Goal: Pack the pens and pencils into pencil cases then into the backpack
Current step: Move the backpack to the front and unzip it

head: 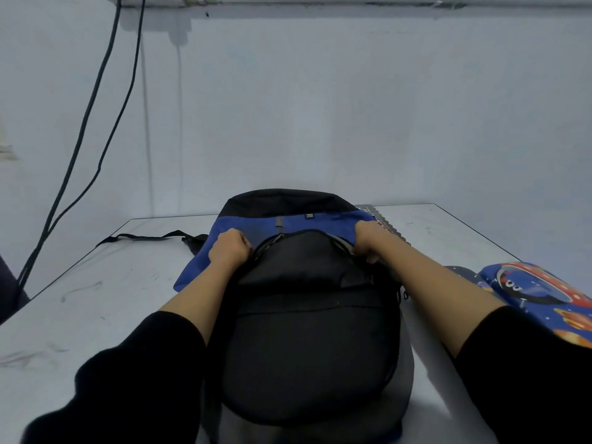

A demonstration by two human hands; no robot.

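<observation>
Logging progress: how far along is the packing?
No loose pens or pencils show, so filling looks done. The left hand and right hand grip the backpack at its zip opening. Left: the blue pencil case lies on the table, outside the backpack.

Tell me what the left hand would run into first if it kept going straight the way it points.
The left hand grips the backpack beside its zip. Going on along the forearm's line, it would press into the bag's blue panel at once; depth beyond that is unclear.
</observation>
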